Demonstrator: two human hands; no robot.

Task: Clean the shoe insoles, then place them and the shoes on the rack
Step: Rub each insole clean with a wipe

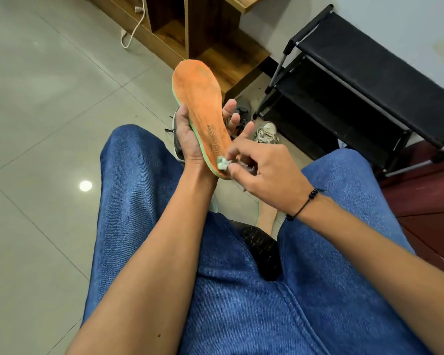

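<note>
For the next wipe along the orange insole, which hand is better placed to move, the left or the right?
The right hand. It pinches a small cloth against the heel end of the orange insole and can likely slide toward the toe. The left hand grips the insole from beneath, so it should only steady it.

Person seen from above: blue denim jeans [144, 201] on both legs, bare forearms without sleeves, and a thin black cord bracelet [303, 204] with dark beads above the jeans, on the right wrist.
</note>
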